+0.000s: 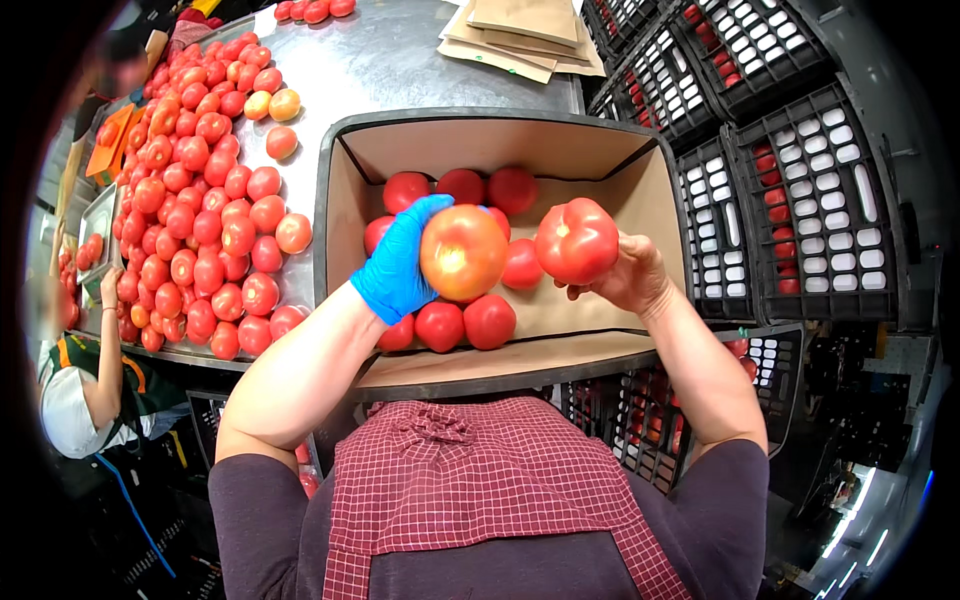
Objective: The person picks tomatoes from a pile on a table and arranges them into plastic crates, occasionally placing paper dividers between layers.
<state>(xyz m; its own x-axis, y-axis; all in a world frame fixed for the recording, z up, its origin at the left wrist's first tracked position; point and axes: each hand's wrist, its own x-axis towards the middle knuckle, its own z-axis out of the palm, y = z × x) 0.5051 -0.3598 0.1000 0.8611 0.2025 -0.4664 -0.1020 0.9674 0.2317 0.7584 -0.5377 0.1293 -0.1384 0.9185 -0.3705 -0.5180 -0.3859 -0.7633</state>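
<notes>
In a blue glove, my left hand (pixel 399 259) grips an orange-red tomato (pixel 463 253) above the left half of a black crate (pixel 324 225). My bare right hand (pixel 634 274) holds a large red tomato (pixel 576 238) over the crate's right half. Brown paper (pixel 577 307) lines the crate's floor and walls. Several red tomatoes (pixel 491 322) lie on the lining, mostly on the left side. Both hands and the tomatoes in them hide part of what lies underneath.
A big pile of tomatoes (pixel 195 225) covers the left of the metal table (pixel 360 67). Folded brown paper sheets (pixel 525 34) lie at the back. Stacked black crates (pixel 821 210) holding tomatoes stand on the right. At the far left, another person (pixel 79 405) reaches to the pile.
</notes>
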